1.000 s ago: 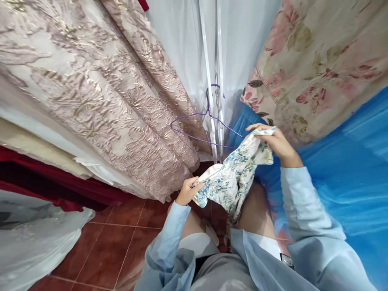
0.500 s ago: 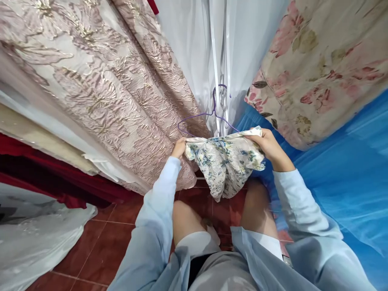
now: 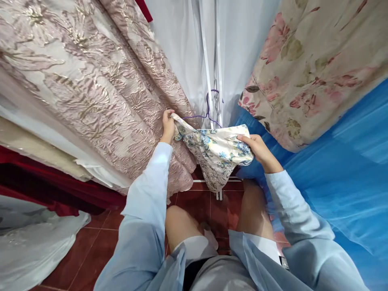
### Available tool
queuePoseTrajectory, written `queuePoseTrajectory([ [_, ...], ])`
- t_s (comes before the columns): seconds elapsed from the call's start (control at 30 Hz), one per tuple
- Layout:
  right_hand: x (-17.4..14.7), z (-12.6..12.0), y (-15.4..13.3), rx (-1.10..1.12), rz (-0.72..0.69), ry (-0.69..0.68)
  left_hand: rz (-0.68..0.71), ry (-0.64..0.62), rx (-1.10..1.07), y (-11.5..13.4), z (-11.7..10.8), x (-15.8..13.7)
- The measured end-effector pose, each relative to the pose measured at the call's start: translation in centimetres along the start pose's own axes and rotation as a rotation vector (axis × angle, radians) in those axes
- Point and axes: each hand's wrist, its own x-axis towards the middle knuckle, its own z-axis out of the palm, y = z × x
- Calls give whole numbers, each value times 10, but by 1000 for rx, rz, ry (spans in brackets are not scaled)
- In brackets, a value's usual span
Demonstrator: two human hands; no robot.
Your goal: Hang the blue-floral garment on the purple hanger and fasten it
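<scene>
Between my hands stretches a white garment with blue and yellow flowers [image 3: 216, 149], its lower part hanging in a bunched point. My left hand [image 3: 168, 124] pinches its upper left corner, raised a little higher than the other side. On the right edge, my right hand [image 3: 257, 149] grips the cloth with the thumb lying on top. Behind the garment a purple hanger [image 3: 208, 106] hangs by its hook near white upright bars [image 3: 218, 60]. The garment covers the hanger's lower part, so I cannot tell whether the two are joined.
A pink brocade gown [image 3: 121, 93] hangs close on the left, with dark red cloth [image 3: 60, 186] and a white glossy skirt [image 3: 36, 242] beyond it. To the right hang a floral cream dress [image 3: 318, 76] and blue tulle [image 3: 342, 194]. Red tiles [image 3: 194, 202] cover the floor.
My left hand has risen, slanting the garment's top edge. The right side of the cloth has turned to show more of its flowered face. The view has shifted slightly.
</scene>
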Motion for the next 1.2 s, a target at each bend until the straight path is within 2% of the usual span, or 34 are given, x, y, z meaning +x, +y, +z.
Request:
queuePoseTrajectory([
  [0.13,-3,-2,8,147,67,17,171,-132,102,9,0,3],
  [0.23,-8,1,12,164,69,-7,61,-159,245,8,-3,-5],
  [0.33,-17,0,10,182,33,-12,-66,-259,369,6,-8,-16],
  [0.43,-27,-7,0,157,-22,0,-34,-277,390,9,-12,-24],
  [0.6,-36,-16,-21,-39,-148,-4,31,-318,250,30,-15,-28],
  [0.7,-39,-10,-24,-170,-209,-9,70,-366,261,51,-5,-28],
  [0.77,-40,-4,-22,-191,-219,15,149,-436,293,66,8,-31],
  [0.87,-39,-1,-17,-104,-157,35,287,-550,337,86,27,-38],
  [0.93,-36,-4,-17,-25,-95,74,346,-580,326,93,32,-45],
  [1.07,-20,-11,-37,66,-7,119,459,-553,337,91,18,-62],
  [1.2,-8,3,-71,113,-91,46,576,-301,423,77,-11,-74],
])
